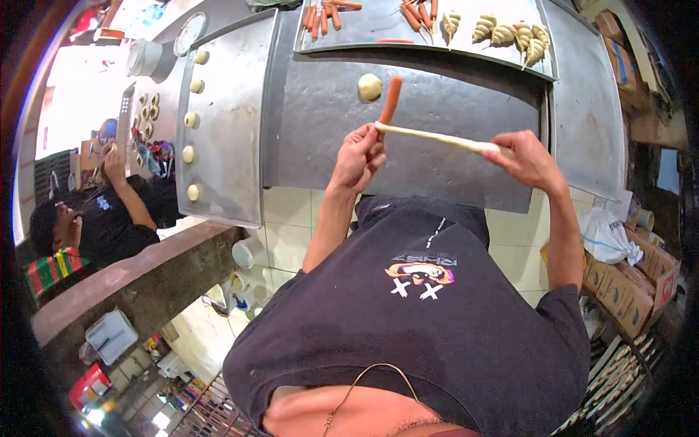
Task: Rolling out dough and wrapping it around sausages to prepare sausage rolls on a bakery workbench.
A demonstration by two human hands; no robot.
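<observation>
My left hand (355, 159) is closed round the lower part of an orange-red sausage (392, 98), which stands up tilted slightly to the right. One end of a pale dough strip (437, 136) is pinched against the sausage there. Stretched nearly straight, the strip runs across to my right hand (526, 156), whose fingers are closed on its other end. Both hands are above the near part of a grey metal work table (313, 138). A round dough ball (370, 86) lies on the table just beyond the sausage. Whether a stick is in the held sausage is hidden by my fingers.
A metal tray (466, 54) at the back carries loose sausages (314, 22) and several dough-wrapped sausages (502, 33) on sticks. Several dough balls line the tray (226, 124) at left. Beyond it sits another person (109, 211). Cardboard boxes (619, 288) stand at right.
</observation>
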